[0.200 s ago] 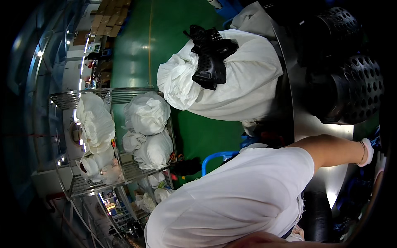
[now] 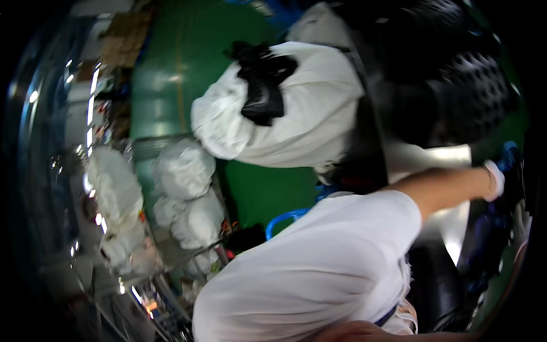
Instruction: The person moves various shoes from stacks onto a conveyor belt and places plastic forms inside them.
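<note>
Your right hand (image 2: 494,181), in a white glove, is stretched far out to the right edge of the frame, up against a blue and dark thing (image 2: 509,162). Blur and the rim hide the fingers, so I cannot tell whether they are spread or closed on it. A second white glove (image 2: 519,221) shows just below, and its grip is just as unreadable.

At full reach you have little control. I judge that a loose hold could slip, and you are not looking at your hand.

Above your arm sits a black perforated drum (image 2: 473,85), near enough to knock with your forearm. A co-worker in a white coat (image 2: 307,108) bends at upper centre, close to your shoulder, so a quick pull back could bump them. The blue handle (image 2: 285,219) on the green floor (image 2: 171,74) is a trip hazard. The wire rack (image 2: 142,145) of white bundles (image 2: 182,171) stands well apart, at left.
</note>
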Available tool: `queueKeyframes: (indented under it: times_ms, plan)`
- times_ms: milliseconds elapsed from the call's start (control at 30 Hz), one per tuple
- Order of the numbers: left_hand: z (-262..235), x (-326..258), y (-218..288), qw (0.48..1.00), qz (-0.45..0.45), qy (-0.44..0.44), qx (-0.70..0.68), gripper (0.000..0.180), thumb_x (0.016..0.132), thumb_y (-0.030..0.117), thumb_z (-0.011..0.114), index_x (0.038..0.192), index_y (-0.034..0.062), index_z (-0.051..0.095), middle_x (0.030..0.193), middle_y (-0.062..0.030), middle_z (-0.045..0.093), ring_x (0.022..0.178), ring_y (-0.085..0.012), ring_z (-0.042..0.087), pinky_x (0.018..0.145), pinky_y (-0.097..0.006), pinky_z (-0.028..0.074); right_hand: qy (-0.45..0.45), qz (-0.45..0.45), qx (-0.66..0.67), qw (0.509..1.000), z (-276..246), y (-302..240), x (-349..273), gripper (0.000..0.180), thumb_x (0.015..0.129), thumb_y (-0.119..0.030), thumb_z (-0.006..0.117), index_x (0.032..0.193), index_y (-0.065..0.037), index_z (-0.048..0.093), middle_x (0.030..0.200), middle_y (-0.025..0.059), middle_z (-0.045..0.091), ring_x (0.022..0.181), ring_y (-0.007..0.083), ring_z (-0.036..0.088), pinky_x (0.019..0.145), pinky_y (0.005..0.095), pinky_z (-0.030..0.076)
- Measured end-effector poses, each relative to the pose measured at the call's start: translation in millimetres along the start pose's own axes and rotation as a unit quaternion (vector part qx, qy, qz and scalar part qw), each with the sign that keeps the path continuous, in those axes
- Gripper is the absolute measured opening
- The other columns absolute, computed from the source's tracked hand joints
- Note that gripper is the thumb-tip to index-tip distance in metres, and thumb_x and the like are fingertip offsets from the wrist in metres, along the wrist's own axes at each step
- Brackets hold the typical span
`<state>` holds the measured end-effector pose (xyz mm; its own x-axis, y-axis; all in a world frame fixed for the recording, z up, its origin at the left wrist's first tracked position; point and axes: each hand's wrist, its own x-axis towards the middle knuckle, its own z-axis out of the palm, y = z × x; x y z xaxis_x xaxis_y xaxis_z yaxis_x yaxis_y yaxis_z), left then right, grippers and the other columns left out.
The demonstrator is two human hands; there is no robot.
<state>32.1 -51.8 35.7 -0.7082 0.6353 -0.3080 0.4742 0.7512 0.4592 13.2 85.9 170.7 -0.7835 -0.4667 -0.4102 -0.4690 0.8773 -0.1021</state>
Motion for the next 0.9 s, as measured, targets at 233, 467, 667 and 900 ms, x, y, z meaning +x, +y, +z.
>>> queueKeyframes:
  times_ms: [233,467,667,900]
  plan:
    - [-36,-75,-52,0.991,0.030,0.127,-0.042,0.035,0.078,0.006,0.051,0.110,0.0077,0.064,0.116,-0.0159,0.059,0.111,-0.0339,0.056,0.092,-0.042,0.049,0.132,0.086,0.026,0.987,-72,-65,-157,0.015,0.090,-0.013,0.053,0.096,0.000,0.056,0.088,0.0168,0.057,0.082,0.0329,0.057,0.075,0.0365,0.045]
    - [-51,-47,-34,0.992,0.050,0.118,-0.012,0.036,0.083,0.021,0.064,0.115,0.0055,0.058,0.118,-0.0173,0.056,0.107,-0.0369,0.055,0.092,-0.039,0.047,0.191,0.369,0.059,0.908,-46,-108,-322,0.017,0.090,-0.016,0.053,0.095,-0.001,0.059,0.089,0.0154,0.060,0.082,0.0322,0.058,0.076,0.0353,0.046]
    - [-85,-80,18,0.957,0.091,0.180,0.211,0.047,0.080,0.024,0.068,0.123,0.0067,0.056,0.119,-0.0172,0.057,0.109,-0.0333,0.055,0.093,-0.041,0.046,0.302,0.557,0.162,0.757,30,-139,-444,0.021,0.092,-0.018,0.055,0.104,-0.002,0.062,0.091,0.0123,0.064,0.081,0.0225,0.063,0.077,0.0301,0.049]
    - [-64,-30,8,0.967,0.180,0.135,0.119,0.046,0.081,0.024,0.065,0.119,-0.0006,0.056,0.115,-0.0216,0.056,0.102,-0.0398,0.056,0.090,-0.041,0.046,0.312,0.667,0.092,0.670,99,-158,-511,0.027,0.090,-0.028,0.051,0.100,-0.006,0.064,0.093,0.0151,0.066,0.089,0.0324,0.062,0.078,0.0356,0.049]
